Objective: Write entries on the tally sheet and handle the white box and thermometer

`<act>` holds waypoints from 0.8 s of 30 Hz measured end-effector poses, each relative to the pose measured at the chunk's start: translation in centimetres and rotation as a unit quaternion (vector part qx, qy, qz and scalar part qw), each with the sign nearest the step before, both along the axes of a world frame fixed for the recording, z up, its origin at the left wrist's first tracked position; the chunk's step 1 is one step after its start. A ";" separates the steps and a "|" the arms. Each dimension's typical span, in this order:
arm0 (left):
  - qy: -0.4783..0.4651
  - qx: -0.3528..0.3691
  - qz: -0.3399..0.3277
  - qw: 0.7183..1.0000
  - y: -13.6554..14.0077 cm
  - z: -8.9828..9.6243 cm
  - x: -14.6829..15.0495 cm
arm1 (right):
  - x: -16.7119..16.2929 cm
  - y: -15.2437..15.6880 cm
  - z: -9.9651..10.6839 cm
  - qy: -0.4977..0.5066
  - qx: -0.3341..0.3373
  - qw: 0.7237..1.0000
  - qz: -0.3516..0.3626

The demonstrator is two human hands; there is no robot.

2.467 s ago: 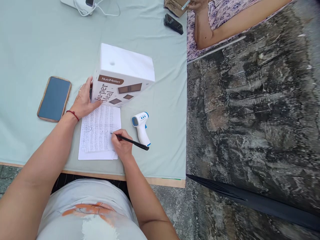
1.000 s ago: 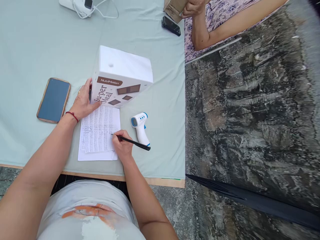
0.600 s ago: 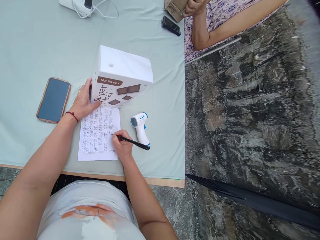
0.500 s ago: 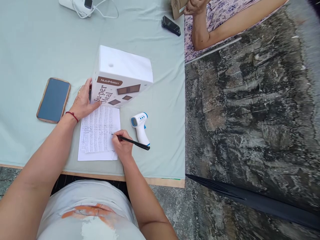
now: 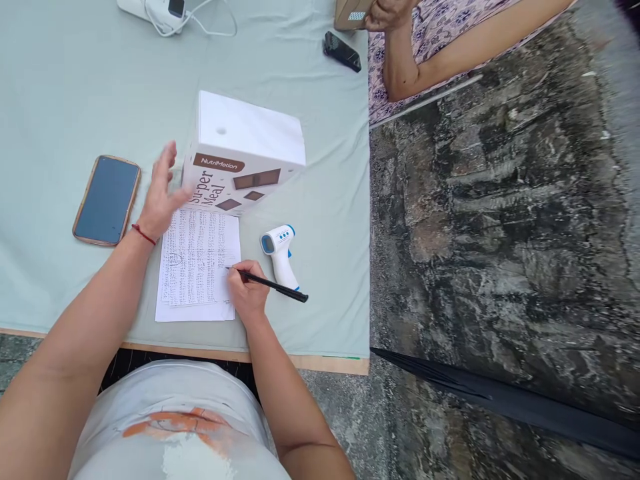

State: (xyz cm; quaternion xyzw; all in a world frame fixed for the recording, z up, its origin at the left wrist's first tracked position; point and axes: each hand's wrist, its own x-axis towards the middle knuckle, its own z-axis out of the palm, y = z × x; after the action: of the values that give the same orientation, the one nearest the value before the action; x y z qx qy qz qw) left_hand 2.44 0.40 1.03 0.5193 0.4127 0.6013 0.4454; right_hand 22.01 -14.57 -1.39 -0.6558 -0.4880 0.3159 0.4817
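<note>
My left hand (image 5: 163, 193), a red string round its wrist, is lifted beside the white NutriMotion box (image 5: 253, 137). Its fingers are spread and slightly blurred, with nothing in them. The box stands upright at the far edge of the paper sheets (image 5: 197, 260), which are covered in dense handwriting. In my right hand (image 5: 249, 290) is a black pen (image 5: 275, 286), its tip at the right part of the top sheet; whether it touches the paper I cannot tell. Just right of that hand lies a white and blue infrared thermometer (image 5: 280, 257).
A smartphone (image 5: 107, 200) lies left of my left hand. Farther back are a white device with a cable (image 5: 160, 15) and a small black device (image 5: 343, 51). At the table's right edge another person's hand (image 5: 390, 13) holds a brown box (image 5: 349, 15).
My left hand has let go of the white box and opened beside it. My right hand and pen have shifted slightly right. The other person's brown box has turned.
</note>
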 end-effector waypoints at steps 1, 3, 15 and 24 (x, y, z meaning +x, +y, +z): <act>-0.054 -0.013 -0.029 0.998 -0.4 1.1 -0.5 | 0.0 0.0 0.0 0.004 -0.002 1.000 -0.005; -0.159 -0.046 -0.074 0.983 -0.8 2.7 -1.8 | -0.1 0.0 -0.1 0.010 -0.007 1.000 -0.005; -0.119 -0.079 -0.006 0.990 0.5 -0.4 -1.4 | 0.1 0.1 -0.2 -0.029 0.004 0.999 0.024; -0.022 0.007 -0.086 0.996 2.1 -4.2 -0.7 | 0.7 -0.2 -0.8 -0.088 0.102 0.990 -0.033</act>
State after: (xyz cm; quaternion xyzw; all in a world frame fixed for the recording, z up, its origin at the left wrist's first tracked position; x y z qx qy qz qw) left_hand 1.73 2.49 -3.15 0.5427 0.3520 0.5752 0.5007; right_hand 22.75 -14.75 -2.20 -0.6447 -0.5360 0.1891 0.5112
